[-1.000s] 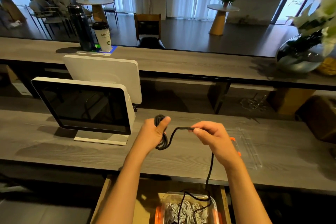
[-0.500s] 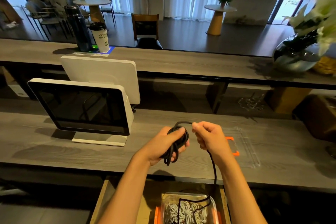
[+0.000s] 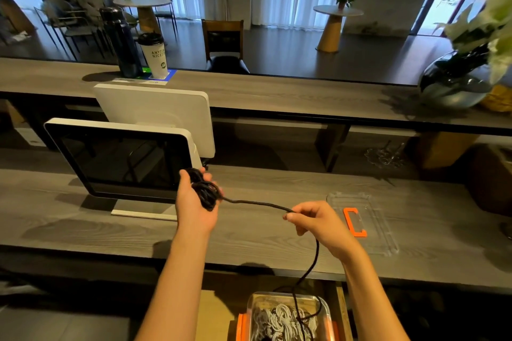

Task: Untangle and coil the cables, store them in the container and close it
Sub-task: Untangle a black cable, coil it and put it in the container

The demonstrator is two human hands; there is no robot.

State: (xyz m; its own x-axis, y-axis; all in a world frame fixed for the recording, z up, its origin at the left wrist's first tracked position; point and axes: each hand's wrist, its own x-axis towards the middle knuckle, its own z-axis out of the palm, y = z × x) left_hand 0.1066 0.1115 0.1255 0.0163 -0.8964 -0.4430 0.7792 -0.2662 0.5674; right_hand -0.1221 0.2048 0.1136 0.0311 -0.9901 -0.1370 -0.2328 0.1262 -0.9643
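The left hand [image 3: 195,199] is gripping a bundle of wound black cable [image 3: 206,194], its fingers curling round the loops just in front of the lower right corner of the monitor [image 3: 122,159]. From that bundle a free length of the cable is running to the right of the monitor, where the right hand [image 3: 315,220] is pinching it between thumb and fingertips above the grey counter [image 3: 83,227]. Past that pinch the cable is hanging down over the counter's near edge and trailing into the clear container [image 3: 288,317], which is sitting in an open drawer well below and right of the monitor, with pale coiled cables [image 3: 277,322] lying inside. The container's clear lid [image 3: 363,220], with an orange clasp, is lying flat on the counter, far right of the monitor and just beyond the right hand.
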